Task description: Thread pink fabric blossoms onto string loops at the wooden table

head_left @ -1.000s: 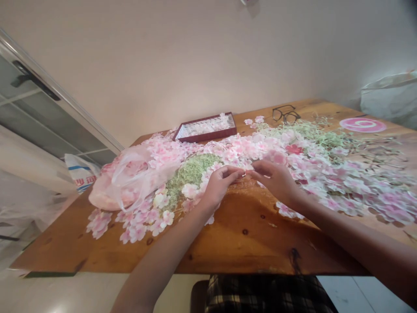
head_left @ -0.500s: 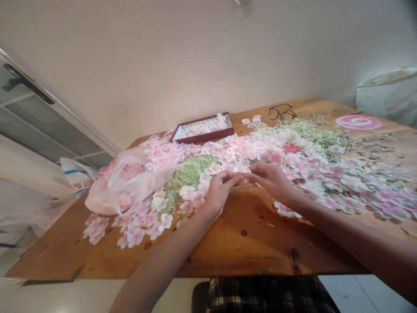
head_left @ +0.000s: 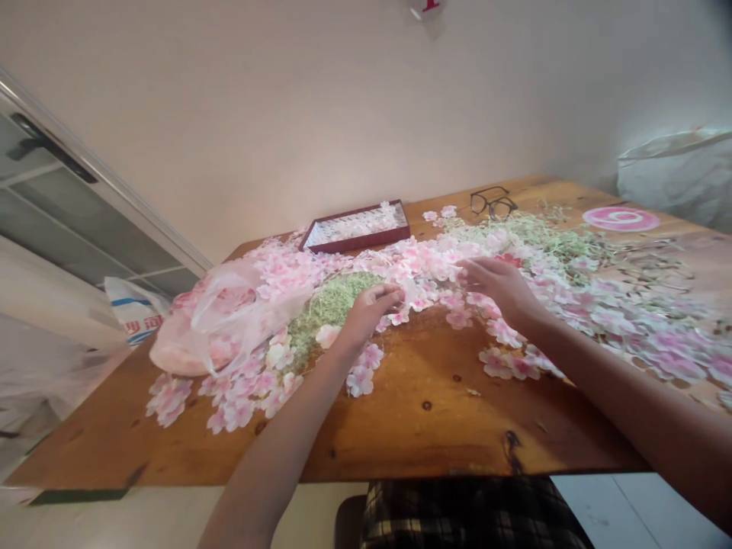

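Loose pink-and-white artificial blossoms (head_left: pixel 423 263) spread in a wide heap over the wooden table. My left hand (head_left: pixel 371 309) is above the heap's near edge beside a clump of pale green stems (head_left: pixel 337 297). Its thumb and fingers are pinched together, and whatever they hold is too small to make out. To the right, my right hand (head_left: pixel 503 288) reaches over the blossoms with its fingers stretched out at the pile. I see nothing held in it. A red blossom (head_left: pixel 510 260) lies just behind that hand.
Behind the heap, a dark red box (head_left: pixel 355 242) holds rows of small white pieces. A plastic bag of blossoms (head_left: pixel 200 328) lies at left. Glasses (head_left: pixel 492 204), more green stems (head_left: pixel 549 236), a pink disc (head_left: pixel 621 219) and thin wires (head_left: pixel 652 267) are at right.
My hands were together at the near edge of the heap and have moved apart. The right hand has gone right and away from me; the left has shifted slightly away.
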`<state>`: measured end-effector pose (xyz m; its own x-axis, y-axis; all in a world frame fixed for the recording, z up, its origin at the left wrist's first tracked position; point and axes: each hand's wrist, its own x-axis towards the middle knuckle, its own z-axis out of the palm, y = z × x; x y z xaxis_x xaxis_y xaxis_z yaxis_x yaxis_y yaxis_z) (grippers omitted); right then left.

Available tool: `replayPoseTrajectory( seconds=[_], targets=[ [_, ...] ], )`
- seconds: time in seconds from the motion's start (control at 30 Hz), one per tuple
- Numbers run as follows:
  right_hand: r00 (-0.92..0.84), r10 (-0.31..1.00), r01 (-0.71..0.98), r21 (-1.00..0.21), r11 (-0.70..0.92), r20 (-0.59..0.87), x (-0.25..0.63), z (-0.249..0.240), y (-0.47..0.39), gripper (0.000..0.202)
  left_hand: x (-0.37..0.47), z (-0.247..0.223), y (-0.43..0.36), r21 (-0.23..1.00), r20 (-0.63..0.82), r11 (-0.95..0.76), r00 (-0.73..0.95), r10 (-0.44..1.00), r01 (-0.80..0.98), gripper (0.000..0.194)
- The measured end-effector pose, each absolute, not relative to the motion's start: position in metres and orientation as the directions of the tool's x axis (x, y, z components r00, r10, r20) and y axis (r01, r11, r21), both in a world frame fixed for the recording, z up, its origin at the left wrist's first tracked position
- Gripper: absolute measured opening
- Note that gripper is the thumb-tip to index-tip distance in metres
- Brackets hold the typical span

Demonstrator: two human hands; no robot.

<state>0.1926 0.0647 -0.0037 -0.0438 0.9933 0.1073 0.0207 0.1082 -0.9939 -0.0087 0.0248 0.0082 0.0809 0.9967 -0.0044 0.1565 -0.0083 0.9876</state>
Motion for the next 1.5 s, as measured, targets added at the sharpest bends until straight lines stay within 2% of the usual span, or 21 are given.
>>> replayPoseTrajectory(
  seconds=[0.13, 0.23, 0.33, 0.43, 0.53, 0.63, 0.73, 0.9, 1.07, 1.23, 1.37, 1.5],
  targets=[
    [-0.072, 0.973, 0.244, -0.943, 0.228, 0.217, 0.194, -0.010, 0.070, 0.022, -0.004, 0.007, 0.015, 0.861, -0.067, -0.142, 0.385, 0.920, 0.488, 0.026],
    [-0.159, 0.929, 0.457, -0.809, 0.370, 0.335, 0.192, -0.015, 0.070, 0.022, 0.003, 0.003, 0.006, 0.698, -0.062, -0.305, 0.480, 0.875, 0.647, 0.027],
    [-0.211, 0.894, 0.533, -0.721, 0.443, 0.395, 0.191, -0.018, 0.070, 0.021, 0.002, 0.003, 0.005, 0.570, 0.037, -0.385, 0.446, 0.894, 0.726, 0.033],
    [-0.213, 0.892, 0.564, -0.696, 0.445, 0.398, 0.191, -0.021, 0.070, 0.021, -0.009, 0.007, 0.013, 0.497, 0.074, -0.307, 0.313, 0.947, 0.812, 0.037],
    [-0.204, 0.893, 0.600, -0.669, 0.438, 0.401, 0.191, -0.022, 0.071, 0.020, -0.021, 0.007, 0.023, 0.356, 0.136, -0.224, 0.187, 0.973, 0.907, 0.032],
    [-0.206, 0.889, 0.634, -0.636, 0.439, 0.408, 0.191, -0.025, 0.072, 0.020, -0.028, 0.000, 0.029, 0.209, 0.192, -0.236, 0.197, 0.961, 0.949, 0.025],
    [-0.226, 0.890, 0.650, -0.619, 0.441, 0.397, 0.189, -0.028, 0.072, 0.019, -0.028, -0.008, 0.030, 0.147, 0.171, -0.277, 0.251, 0.953, 0.950, 0.028],
    [-0.247, 0.896, 0.632, -0.640, 0.437, 0.368, 0.187, -0.029, 0.067, 0.016, -0.024, -0.010, 0.028, 0.202, 0.187, -0.311, 0.275, 0.943, 0.929, 0.022],
    [-0.251, 0.901, 0.605, -0.670, 0.431, 0.353, 0.186, -0.027, 0.063, 0.016, -0.021, -0.007, 0.028, 0.340, 0.162, -0.291, 0.249, 0.955, 0.894, 0.014],
    [-0.336, 0.872, 0.478, -0.734, 0.483, 0.356, 0.180, -0.024, 0.057, 0.021, -0.016, -0.001, 0.024, 0.503, 0.229, -0.236, 0.136, 0.964, 0.831, 0.013],
    [-0.449, 0.838, 0.356, -0.798, 0.486, 0.310, 0.174, -0.021, 0.050, 0.025, -0.012, 0.003, 0.022, 0.722, 0.135, -0.158, 0.088, 0.987, 0.673, 0.022],
    [-0.496, 0.833, 0.332, -0.833, 0.443, 0.246, 0.171, -0.017, 0.045, 0.020, -0.010, 0.002, 0.022, 0.828, 0.050, -0.096, 0.098, 0.994, 0.552, 0.021]
  ],
)
